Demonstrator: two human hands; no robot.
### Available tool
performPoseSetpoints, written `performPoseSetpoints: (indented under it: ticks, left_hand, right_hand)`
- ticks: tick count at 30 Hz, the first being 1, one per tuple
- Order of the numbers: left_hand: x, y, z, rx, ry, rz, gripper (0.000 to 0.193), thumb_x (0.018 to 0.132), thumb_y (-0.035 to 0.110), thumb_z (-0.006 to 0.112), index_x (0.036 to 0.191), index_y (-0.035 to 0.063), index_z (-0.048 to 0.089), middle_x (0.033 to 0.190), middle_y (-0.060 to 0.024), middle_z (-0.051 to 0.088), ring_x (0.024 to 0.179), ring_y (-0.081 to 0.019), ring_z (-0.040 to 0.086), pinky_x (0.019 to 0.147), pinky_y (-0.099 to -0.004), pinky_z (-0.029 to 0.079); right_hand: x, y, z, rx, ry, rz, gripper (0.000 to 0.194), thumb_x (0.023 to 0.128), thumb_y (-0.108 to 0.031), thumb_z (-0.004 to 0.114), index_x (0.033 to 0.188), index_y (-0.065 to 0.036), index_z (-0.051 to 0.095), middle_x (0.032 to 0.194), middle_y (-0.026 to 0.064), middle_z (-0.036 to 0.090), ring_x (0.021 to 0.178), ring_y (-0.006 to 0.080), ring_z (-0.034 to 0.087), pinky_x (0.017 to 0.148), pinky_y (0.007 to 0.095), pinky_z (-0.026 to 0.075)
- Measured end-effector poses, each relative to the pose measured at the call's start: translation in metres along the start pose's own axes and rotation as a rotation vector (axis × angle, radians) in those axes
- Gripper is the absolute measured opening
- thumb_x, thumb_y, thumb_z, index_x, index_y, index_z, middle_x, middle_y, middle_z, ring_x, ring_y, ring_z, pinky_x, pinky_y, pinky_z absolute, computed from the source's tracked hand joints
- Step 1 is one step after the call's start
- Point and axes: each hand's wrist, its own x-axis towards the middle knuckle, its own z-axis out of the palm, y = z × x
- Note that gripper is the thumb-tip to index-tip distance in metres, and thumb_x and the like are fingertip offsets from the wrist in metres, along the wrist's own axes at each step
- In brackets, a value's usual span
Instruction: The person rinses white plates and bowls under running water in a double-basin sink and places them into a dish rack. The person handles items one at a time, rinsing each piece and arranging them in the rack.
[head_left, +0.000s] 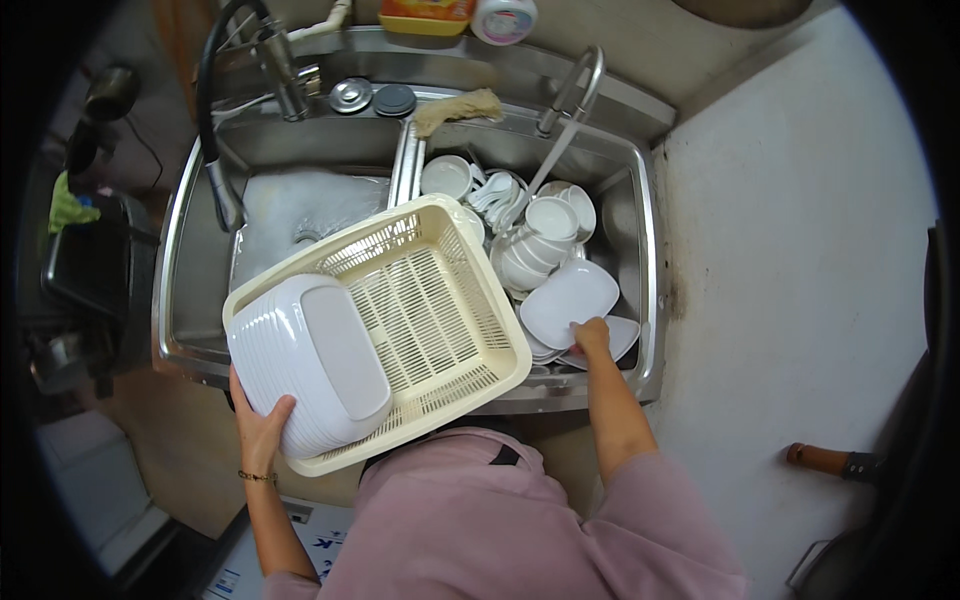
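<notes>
A cream plastic drainer basket (420, 307) tilts across the front of the sink, with a stack of white rectangular dishes (322, 360) standing on edge at its left end. My left hand (259, 427) grips that end, thumb against the stack and fingers on the outer side, partly hidden. In the right basin, my right hand (591, 336) pinches the lower edge of a white square plate (571, 296). More white plates (619, 337) lie under it. Behind are stacked white bowls (536, 251), several white spoons (493, 189) and a white cup (446, 177).
Foamy water (300, 202) covers the left basin (199, 300), where a black hose faucet (225, 199) hangs. A steel faucet (581, 97) reaches over the right basin. A yellowish cloth (459, 110) lies on the back ledge near drain plugs (394, 100). A wall (780, 247) bounds the right.
</notes>
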Motion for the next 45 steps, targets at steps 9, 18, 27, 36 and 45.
performPoseSetpoints:
  ticks: [9, 18, 27, 36, 45]
  left_hand:
    - [0.002, -0.004, -0.004, 0.021, -0.023, 0.013, 0.102, 0.066, 0.026, 0.079, 0.143, -0.0003, 0.018, 0.139, -0.0181, 0.034, 0.126, -0.0280, 0.036, 0.106, -0.0376, 0.029]
    - [-0.002, -0.001, -0.011, 0.048, -0.038, 0.017, 0.105, 0.064, 0.029, 0.080, 0.143, -0.0017, 0.018, 0.139, -0.0182, 0.035, 0.126, -0.0279, 0.036, 0.106, -0.0373, 0.029]
    - [-0.008, 0.001, -0.015, 0.041, -0.030, -0.032, 0.111, 0.062, 0.037, 0.082, 0.143, -0.0019, 0.017, 0.138, -0.0188, 0.036, 0.126, -0.0278, 0.038, 0.105, -0.0376, 0.031]
    - [-0.009, 0.001, -0.012, 0.003, -0.027, -0.035, 0.110, 0.063, 0.036, 0.081, 0.143, -0.0019, 0.017, 0.137, -0.0190, 0.037, 0.123, -0.0276, 0.040, 0.103, -0.0374, 0.033]
    - [-0.007, 0.000, -0.010, -0.024, -0.028, -0.009, 0.100, 0.064, 0.022, 0.079, 0.142, -0.0012, 0.020, 0.135, -0.0184, 0.039, 0.122, -0.0272, 0.041, 0.103, -0.0363, 0.033]
  right_hand:
    - [-0.026, -0.025, -0.025, 0.033, 0.558, -0.500, 0.028, 0.078, -0.006, 0.048, 0.105, 0.001, 0.040, 0.096, 0.0299, 0.060, 0.090, 0.0462, 0.059, 0.082, 0.0492, 0.045]
    - [-0.046, -0.113, -0.059, 0.716, 0.092, -0.734, 0.031, 0.089, -0.016, 0.056, 0.112, 0.004, 0.059, 0.098, 0.0114, 0.065, 0.085, 0.0167, 0.061, 0.076, 0.0277, 0.047]
    - [-0.003, -0.242, 0.012, 1.217, -0.773, -0.635, 0.036, 0.091, -0.020, 0.057, 0.120, 0.001, 0.052, 0.110, 0.0120, 0.061, 0.098, 0.0213, 0.061, 0.089, 0.0357, 0.049]
    - [-0.010, -0.222, -0.086, 0.839, -0.557, -0.723, 0.034, 0.089, -0.017, 0.060, 0.115, 0.004, 0.055, 0.103, 0.0114, 0.064, 0.090, 0.0184, 0.063, 0.081, 0.0308, 0.051]
    - [-0.029, -0.188, -0.141, 0.599, -0.364, -0.693, 0.034, 0.088, -0.021, 0.062, 0.110, 0.004, 0.057, 0.095, 0.0102, 0.066, 0.079, 0.0158, 0.064, 0.071, 0.0288, 0.053]
